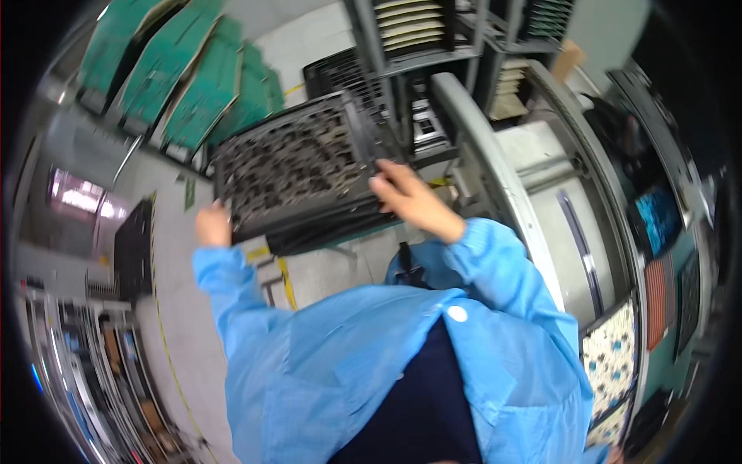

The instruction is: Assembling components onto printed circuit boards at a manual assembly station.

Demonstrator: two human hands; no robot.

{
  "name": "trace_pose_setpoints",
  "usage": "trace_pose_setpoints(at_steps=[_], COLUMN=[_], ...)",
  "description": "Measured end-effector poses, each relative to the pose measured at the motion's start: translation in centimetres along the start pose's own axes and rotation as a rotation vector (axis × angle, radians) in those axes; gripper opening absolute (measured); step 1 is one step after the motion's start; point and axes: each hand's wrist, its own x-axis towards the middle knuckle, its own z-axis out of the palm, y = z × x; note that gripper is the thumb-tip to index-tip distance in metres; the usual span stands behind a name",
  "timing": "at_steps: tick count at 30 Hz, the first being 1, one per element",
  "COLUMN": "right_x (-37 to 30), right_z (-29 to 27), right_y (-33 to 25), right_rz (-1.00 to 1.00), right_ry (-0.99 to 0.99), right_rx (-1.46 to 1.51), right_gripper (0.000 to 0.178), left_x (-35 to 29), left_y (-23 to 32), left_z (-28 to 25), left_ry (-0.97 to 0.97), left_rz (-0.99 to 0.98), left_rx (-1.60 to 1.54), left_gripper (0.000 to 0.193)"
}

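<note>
A dark rectangular framed tray, its face full of irregular cut-outs, lies in front of me. Black edges below it look like more trays stacked. My left hand is closed at the tray's near left corner, fingers curled on its rim. At the right side, my right hand has its fingers apart over the frame's edge. It is slightly blurred, and I cannot tell whether it presses on the rim. Light blue sleeves cover both forearms.
Several green boards stand upright at the far left. A black grid tray lies behind. To the right runs a conveyor with a pale metal rail. Racks with slotted trays stand at the back. A white speckled panel sits at the lower right.
</note>
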Motion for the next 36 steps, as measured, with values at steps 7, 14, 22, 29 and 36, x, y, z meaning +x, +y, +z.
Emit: trace_pose_setpoints(at_steps=[7, 14, 22, 29, 36], right_x=[-1.4, -17.8, -30.0, -31.6, -30.6], right_z=[-1.1, -9.9, -15.0, -17.3, -17.0], right_y=[2.4, -2.7, -1.8, -0.4, 0.3], right_rz=[-0.139, 0.068, 0.269, 0.462, 0.476], right_ry=[0.334, 0.583, 1.126, 1.3, 1.344], right_rx=[0.054, 0.325, 0.246, 0.283, 0.321], right_gripper=[0.046, 0.037, 0.027, 0.031, 0.03], left_x=[0.7, -2.1, -14.2, -19.3, -18.9], left_y=[7.7, 29.1, 52.5, 55.2, 55.2], left_z=[-5.4, -4.9, 8.8, 12.5, 12.8], left_ry=[-0.109, -0.766, -1.103, -1.249, -1.229], left_rz=[-0.171, 0.146, 0.656, 0.637, 0.695], left_rx=[-0.792, -1.009, -0.837, -0.777, -0.733], left_gripper=[0.035, 0.031, 0.038, 0.043, 0.035])
